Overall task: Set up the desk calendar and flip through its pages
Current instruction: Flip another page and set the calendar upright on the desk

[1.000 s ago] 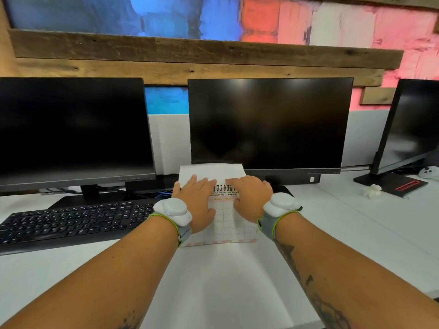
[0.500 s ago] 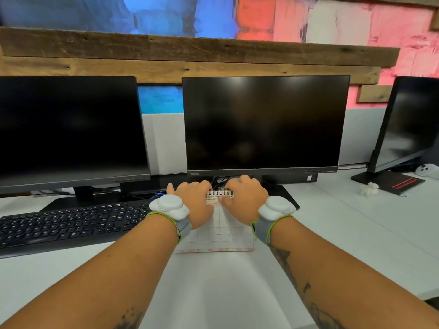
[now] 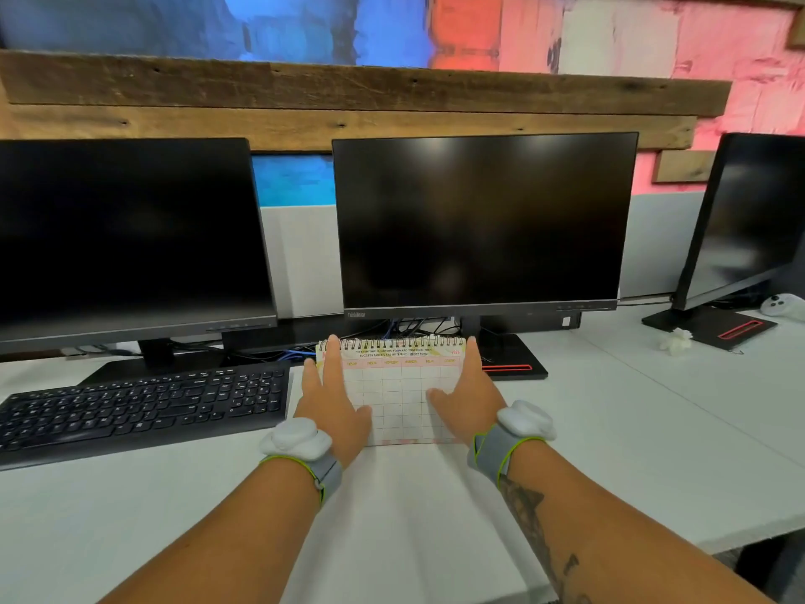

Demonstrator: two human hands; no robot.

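Calendar (image 3: 403, 388) sits on the white surface (image 3: 610, 429), spiral binding at the far edge, right in front of the middle monitor (image 3: 483, 220) and its stand. Grid page faces me, a line of print across the top strip, too small to read.

My left hand (image 3: 333, 401) is flat against the calendar's left edge, fingers stretched out, index tip reaching the spiral at the top left corner. Thumb lies on the page. Not gripping anything, just pressed open-palmed.

My right hand (image 3: 468, 396) mirrors it on the right edge: fingers straight, tip up by the top right corner, thumb resting on the grid. Also flat, nothing clasped.

Can't tell whether the calendar is lying flat or propped at a tilt from this angle.

Black keyboard (image 3: 139, 407) just left of the calendar, apart from it. Left monitor (image 3: 126, 237) behind it, dark. Third monitor (image 3: 753, 220) at far right, with a small white crumpled bit (image 3: 676, 340) near its base. Both wrists carry white bands.
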